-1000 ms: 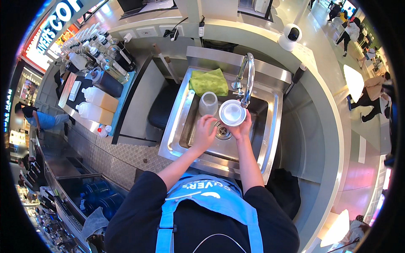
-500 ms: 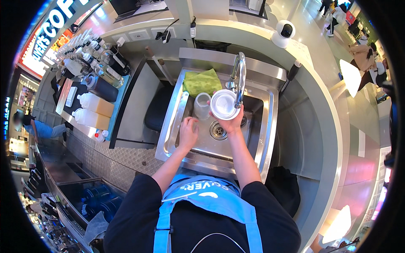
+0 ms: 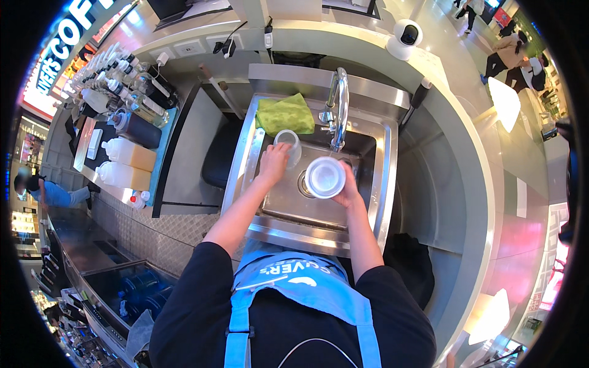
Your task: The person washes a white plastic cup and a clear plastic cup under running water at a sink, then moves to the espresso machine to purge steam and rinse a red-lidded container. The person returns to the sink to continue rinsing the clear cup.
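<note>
I stand at a steel sink (image 3: 381,184) with a curved tap (image 3: 338,104). My right hand (image 3: 348,190) holds a clear plastic cup (image 3: 325,176) over the drain, its open mouth facing up at me. My left hand (image 3: 273,163) grips a second clear cup (image 3: 288,143) standing at the sink's back left. A crumpled green cloth (image 3: 286,115) lies on the sink's rear left corner, just beyond that cup.
To the left, a dark counter (image 3: 190,147) carries bottles (image 3: 132,101) and pale jugs (image 3: 126,162) on a blue mat. A white round camera (image 3: 406,35) stands on the curved ledge behind the sink. People walk at the far right and far left.
My left hand has moved from the sink's left rim up onto the second cup. My right hand has lowered its cup away from the tap toward the drain.
</note>
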The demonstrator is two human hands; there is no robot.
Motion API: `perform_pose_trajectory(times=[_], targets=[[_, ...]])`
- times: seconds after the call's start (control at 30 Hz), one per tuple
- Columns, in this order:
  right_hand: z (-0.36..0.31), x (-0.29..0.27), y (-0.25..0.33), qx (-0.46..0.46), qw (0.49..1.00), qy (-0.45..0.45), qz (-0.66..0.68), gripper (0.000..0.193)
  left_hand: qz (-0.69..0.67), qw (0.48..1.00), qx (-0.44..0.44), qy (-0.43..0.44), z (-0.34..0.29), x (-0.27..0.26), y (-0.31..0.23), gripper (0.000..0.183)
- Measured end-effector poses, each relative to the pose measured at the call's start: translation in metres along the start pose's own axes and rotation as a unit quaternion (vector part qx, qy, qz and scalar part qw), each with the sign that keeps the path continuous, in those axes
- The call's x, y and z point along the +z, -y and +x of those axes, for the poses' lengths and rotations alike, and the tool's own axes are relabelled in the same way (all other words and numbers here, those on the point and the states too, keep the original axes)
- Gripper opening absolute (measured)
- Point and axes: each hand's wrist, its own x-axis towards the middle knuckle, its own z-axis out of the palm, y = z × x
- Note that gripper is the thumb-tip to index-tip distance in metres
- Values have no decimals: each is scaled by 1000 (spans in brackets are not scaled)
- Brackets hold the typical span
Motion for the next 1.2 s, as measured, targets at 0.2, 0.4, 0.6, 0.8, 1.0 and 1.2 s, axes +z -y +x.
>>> perform_pose_trajectory(times=[0.2,0.4,0.6,0.8,1.0,1.2], targets=[[-23,-28,-22,29,645,-352,-677,66,35,997,-23,-65,-8,-11,-21,37],[-29,-23,-4,22,889,-209,-406,65,-233,968,-24,-92,44,-5,-45,26],[-43,-13,-8,17,927,-206,-312,61,-191,970,-83,128,117,12,-42,47],[-63,-23,-14,5,938,-204,-281,58,-276,932,-90,218,130,21,-32,47],[-71,-28,-19,-13,938,-205,-279,46,-364,853,-284,244,131,34,-41,38],[-71,-17,-15,-47,909,-218,-353,49,-160,981,-68,88,132,39,-68,29]])
